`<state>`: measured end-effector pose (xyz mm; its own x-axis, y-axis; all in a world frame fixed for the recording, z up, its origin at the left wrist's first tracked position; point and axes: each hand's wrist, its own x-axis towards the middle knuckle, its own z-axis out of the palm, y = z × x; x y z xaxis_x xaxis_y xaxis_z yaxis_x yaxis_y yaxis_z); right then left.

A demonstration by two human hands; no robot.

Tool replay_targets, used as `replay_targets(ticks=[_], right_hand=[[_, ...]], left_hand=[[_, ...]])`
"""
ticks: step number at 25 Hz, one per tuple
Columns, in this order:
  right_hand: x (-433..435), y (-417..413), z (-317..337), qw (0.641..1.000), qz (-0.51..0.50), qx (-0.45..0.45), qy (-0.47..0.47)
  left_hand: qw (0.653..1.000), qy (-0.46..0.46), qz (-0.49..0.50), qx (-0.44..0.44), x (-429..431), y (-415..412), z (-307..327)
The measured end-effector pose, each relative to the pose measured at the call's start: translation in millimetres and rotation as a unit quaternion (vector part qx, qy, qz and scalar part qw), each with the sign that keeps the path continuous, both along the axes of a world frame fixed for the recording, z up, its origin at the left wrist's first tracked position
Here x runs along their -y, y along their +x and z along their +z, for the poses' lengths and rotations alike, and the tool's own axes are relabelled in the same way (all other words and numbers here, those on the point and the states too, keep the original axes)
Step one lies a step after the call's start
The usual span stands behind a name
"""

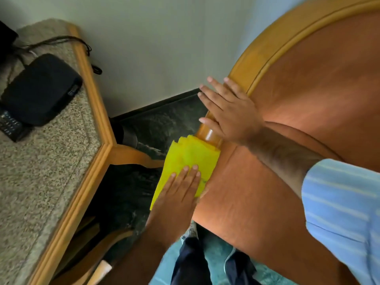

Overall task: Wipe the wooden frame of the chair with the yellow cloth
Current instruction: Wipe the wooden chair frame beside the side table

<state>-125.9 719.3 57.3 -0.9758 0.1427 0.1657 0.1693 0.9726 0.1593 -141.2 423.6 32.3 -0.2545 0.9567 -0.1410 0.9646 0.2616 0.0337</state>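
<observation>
The chair has a curved light wooden frame [267,50] around orange upholstery [320,83]. A folded yellow cloth [191,155] is draped over the frame's left side, just below a bare stretch of wooden post [208,135]. My left hand [176,194] lies flat on the cloth and presses it against the chair's side, fingers straight. Higher up, my right hand [228,112] rests flat on the frame with its fingers spread, holding nothing. A blue striped sleeve covers my right upper arm.
A table with a speckled top and wooden edging [90,167] stands at the left, close to the chair. On it lie a black box [41,89], a remote [10,124] and cables. Dark floor and a white wall lie between table and chair. My feet show below.
</observation>
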Motion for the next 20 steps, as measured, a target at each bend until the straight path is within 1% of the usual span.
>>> replay_targets(ticks=[2, 4, 6, 9, 11, 14, 15, 17, 18, 20], right_hand=[[-3, 2, -7, 0.999, 0.014, -0.041, 0.017], [-6, 1, -11, 0.997, 0.018, -0.07, 0.014], [-6, 0, -13, 0.996, 0.026, -0.085, 0.013], [-9, 0, -17, 0.996, 0.034, -0.082, 0.021], [-11, -1, -18, 0.995, 0.041, -0.087, 0.03], [-12, -1, -17, 0.996, 0.039, -0.08, 0.024], [-11, 0, -15, 0.996, 0.036, -0.079, 0.021], [-10, 0, -12, 0.996, 0.035, -0.082, 0.023], [-10, 0, -12, 0.996, 0.034, -0.081, 0.021], [-9, -1, -13, 0.996, 0.034, -0.076, 0.015]], left_hand=[[1.0, 0.003, -0.009, 0.006, 39, 11, 0], [1.0, 0.002, -0.008, 0.006, 47, 12, 0], [1.0, 0.011, 0.005, 0.006, 12, 3, 0], [0.998, 0.044, 0.007, 0.044, -57, -13, -1], [0.996, 0.061, 0.006, 0.057, -67, -18, -5], [0.992, 0.05, 0.037, 0.114, -14, -5, 2], [0.992, 0.044, 0.042, 0.109, 13, 4, 7], [0.997, 0.032, 0.029, 0.071, 61, 15, 17], [0.998, 0.029, 0.022, 0.059, 73, 17, 18], [0.998, 0.025, 0.013, 0.057, 64, 12, 13]])
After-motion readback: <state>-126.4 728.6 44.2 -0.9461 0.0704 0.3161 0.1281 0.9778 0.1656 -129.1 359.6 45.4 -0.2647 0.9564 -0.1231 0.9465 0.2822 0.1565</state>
